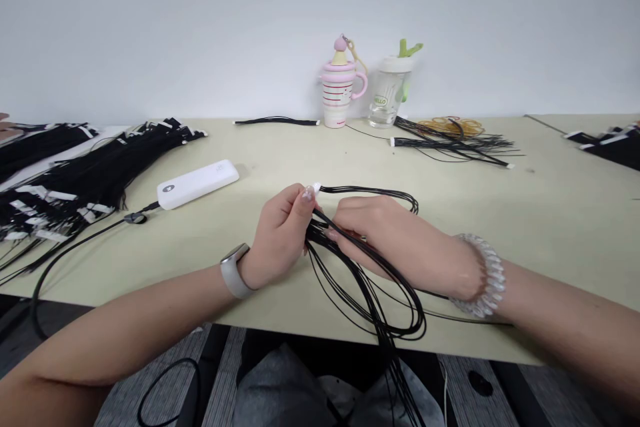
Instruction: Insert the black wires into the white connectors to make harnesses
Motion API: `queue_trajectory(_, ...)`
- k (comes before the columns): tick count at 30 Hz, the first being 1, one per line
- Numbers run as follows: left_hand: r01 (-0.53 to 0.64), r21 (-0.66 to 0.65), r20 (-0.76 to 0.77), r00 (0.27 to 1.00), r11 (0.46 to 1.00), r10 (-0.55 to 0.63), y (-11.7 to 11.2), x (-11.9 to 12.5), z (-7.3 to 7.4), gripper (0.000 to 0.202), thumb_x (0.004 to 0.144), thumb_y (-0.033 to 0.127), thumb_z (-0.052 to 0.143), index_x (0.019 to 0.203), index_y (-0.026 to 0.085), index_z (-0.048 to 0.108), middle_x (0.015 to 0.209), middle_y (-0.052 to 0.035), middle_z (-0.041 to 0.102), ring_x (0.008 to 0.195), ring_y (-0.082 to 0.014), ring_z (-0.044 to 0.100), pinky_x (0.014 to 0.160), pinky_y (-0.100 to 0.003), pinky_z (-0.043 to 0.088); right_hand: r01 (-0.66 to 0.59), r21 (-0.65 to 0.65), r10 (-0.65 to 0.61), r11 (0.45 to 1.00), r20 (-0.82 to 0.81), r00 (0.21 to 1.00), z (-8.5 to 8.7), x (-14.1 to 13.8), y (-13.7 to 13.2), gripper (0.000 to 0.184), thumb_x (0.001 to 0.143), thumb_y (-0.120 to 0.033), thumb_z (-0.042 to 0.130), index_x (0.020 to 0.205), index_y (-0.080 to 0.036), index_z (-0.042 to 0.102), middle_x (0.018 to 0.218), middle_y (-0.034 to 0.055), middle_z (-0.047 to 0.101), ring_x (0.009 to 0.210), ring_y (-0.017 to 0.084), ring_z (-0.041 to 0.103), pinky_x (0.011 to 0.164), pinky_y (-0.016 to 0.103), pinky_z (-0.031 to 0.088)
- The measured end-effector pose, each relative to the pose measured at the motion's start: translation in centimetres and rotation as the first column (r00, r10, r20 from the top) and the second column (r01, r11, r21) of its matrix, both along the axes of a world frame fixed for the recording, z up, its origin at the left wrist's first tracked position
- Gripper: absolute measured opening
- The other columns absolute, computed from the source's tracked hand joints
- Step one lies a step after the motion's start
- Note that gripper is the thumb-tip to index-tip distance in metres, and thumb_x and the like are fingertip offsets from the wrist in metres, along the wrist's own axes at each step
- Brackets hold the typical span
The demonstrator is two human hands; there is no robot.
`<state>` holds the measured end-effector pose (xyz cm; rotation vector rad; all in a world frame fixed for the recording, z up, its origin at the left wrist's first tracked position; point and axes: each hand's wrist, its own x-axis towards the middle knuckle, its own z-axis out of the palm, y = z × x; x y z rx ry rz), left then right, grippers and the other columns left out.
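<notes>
Two cups stand side by side at the back of the table (pixel 290 153), against the wall (pixel 210 27). The pink cup (pixel 336 95) has a white, red-striped body, a pink handle and a closed lid topped with a pink ball; its walls are opaque, so what it holds cannot be told. The clear cup (pixel 387 97) is see-through, marked HELLO, with a white lid and a green straw (pixel 410 49) poking up; whether there is liquid inside is hard to tell.

Near the front edge, the left hand (pixel 280 233) pinches a white plug (pixel 317 187) between thumb and fingers. The right hand (pixel 395 237) is closed narrowly, fingertips at the black wires (pixel 384 337) just beside the left hand. These wires loop over the table, and their tails hang past its edge above the person's lap.

To the left lie a white power bank (pixel 198 184) with a cord (pixel 75 238) plugged in, and a pile (pixel 120 160) of black wires with white plugs. A short bundle (pixel 275 120) lies left of the pink cup; a looser bundle (pixel 450 145) lies right of the clear cup, beside yellow bands (pixel 465 125).
</notes>
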<state>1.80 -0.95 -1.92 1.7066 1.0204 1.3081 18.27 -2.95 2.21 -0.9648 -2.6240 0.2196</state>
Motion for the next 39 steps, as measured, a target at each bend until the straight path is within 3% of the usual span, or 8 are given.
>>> queue_trajectory(11, -0.019, -0.17, 0.071, 0.997, 0.985, 0.032, 0.5, 0.2, 0.0, 0.042, 0.081, 0.055, 0.04, 0.066, 0.017, 0.049, 0.038, 0.0057, 0.037, 0.029, -0.0048, 0.037, 0.03, -0.017, 0.026, 0.151, 0.206, -0.2, 0.967, 0.239, 0.95, 1.7, 0.9, -0.3, 0.016, 0.077, -0.018, 0.049, 0.062, -0.015, 0.053, 0.06, 0.0018, 0.052, 0.053, 0.01, 0.042, 0.051, 0.026, 0.027)
queue_trajectory(16, -0.037, -0.242, 0.197, 0.976, 0.97, 0.087, 1.9, -0.2, -0.5, 0.042, 0.076, 0.057, 0.046, 0.066, 0.017, 0.048, 0.049, 0.0039, 0.04, 0.033, -0.0044, 0.038, 0.03, -0.017, 0.028, 0.458, 0.179, -0.452, 0.871, -0.073, 0.889, 4.8, 5.2, 1.0, 0.012, 0.066, -0.012, 0.059, 0.056, -0.016, 0.064, 0.04, -0.0036, 0.048, 0.04, 0.004, 0.037, 0.046, 0.023, 0.028)
queue_trajectory(19, -0.012, -0.306, 0.245, 0.965, 0.952, 0.091, 2.2, -0.3, -0.2, 0.044, 0.074, 0.058, 0.049, 0.064, 0.015, 0.048, 0.052, 0.0025, 0.042, 0.036, -0.0043, 0.039, 0.031, -0.017, 0.029, 0.664, 0.145, -0.466, 0.733, -0.605, 0.646, 5.0, 7.5, 2.1, 0.013, 0.069, -0.012, 0.058, 0.075, -0.013, 0.07, 0.059, 0.0039, 0.062, 0.055, 0.009, 0.053, 0.052, 0.025, 0.036)
queue_trajectory(23, 0.002, -0.376, 0.238, 0.967, 0.927, 0.095, 1.7, 0.0, 0.5, 0.044, 0.074, 0.056, 0.05, 0.063, 0.014, 0.048, 0.05, 0.0026, 0.042, 0.037, -0.0035, 0.037, 0.032, -0.016, 0.029, 0.435, -0.243, -0.308, 0.867, -0.948, 0.084, 4.3, 8.3, 3.1, 0.026, 0.077, -0.014, 0.051, 0.099, -0.009, 0.064, 0.098, 0.0133, 0.063, 0.077, 0.015, 0.06, 0.057, 0.027, 0.038)
queue_trajectory(25, 0.002, -0.403, 0.229, 0.968, 0.915, 0.099, 1.4, 0.2, 0.7, 0.043, 0.075, 0.055, 0.05, 0.063, 0.014, 0.048, 0.048, 0.0029, 0.041, 0.037, -0.0035, 0.037, 0.032, -0.016, 0.027, 0.342, -0.37, -0.388, 0.864, -0.921, -0.016, 3.7, 7.6, 3.0, 0.028, 0.08, -0.014, 0.047, 0.104, -0.008, 0.061, 0.088, 0.0114, 0.064, 0.062, 0.009, 0.056, 0.052, 0.025, 0.036)
queue_trajectory(30, 0.053, -0.451, 0.231, 0.971, 0.891, 0.059, 1.0, 0.7, 0.6, 0.042, 0.077, 0.052, 0.049, 0.061, 0.014, 0.048, 0.046, 0.0033, 0.039, 0.036, -0.0033, 0.033, 0.033, -0.017, 0.025, 0.208, -0.365, -0.419, 0.908, -0.809, 0.412, 1.1, 4.7, 0.8, 0.052, 0.079, -0.019, 0.055, 0.128, -0.022, 0.038, 0.062, -0.0025, 0.059, 0.046, 0.007, 0.05, 0.047, 0.022, 0.041)
queue_trajectory(33, 0.091, -0.458, 0.222, 0.975, 0.884, 0.014, 0.7, 0.8, 0.6, 0.041, 0.077, 0.05, 0.05, 0.059, 0.014, 0.048, 0.045, 0.0033, 0.038, 0.037, -0.0034, 0.032, 0.034, -0.018, 0.024, 0.306, -0.239, -0.388, 0.921, -0.615, 0.687, -0.5, 3.3, -0.3, 0.017, 0.082, -0.025, 0.053, 0.097, -0.018, 0.055, 0.063, -0.0011, 0.058, 0.049, 0.007, 0.05, 0.046, 0.02, 0.039)
queue_trajectory(39, 0.161, -0.468, 0.251, 0.967, 0.869, -0.044, -0.1, 1.0, 0.3, 0.041, 0.076, 0.05, 0.052, 0.057, 0.014, 0.045, 0.046, 0.0037, 0.036, 0.039, -0.004, 0.03, 0.039, -0.02, 0.025, 0.408, 0.058, -0.347, 0.911, -0.423, 0.837, -1.9, 2.3, -0.8, 0.017, 0.083, -0.025, 0.051, 0.069, -0.015, 0.055, 0.059, -0.0014, 0.053, 0.051, 0.006, 0.041, 0.051, 0.02, 0.032)
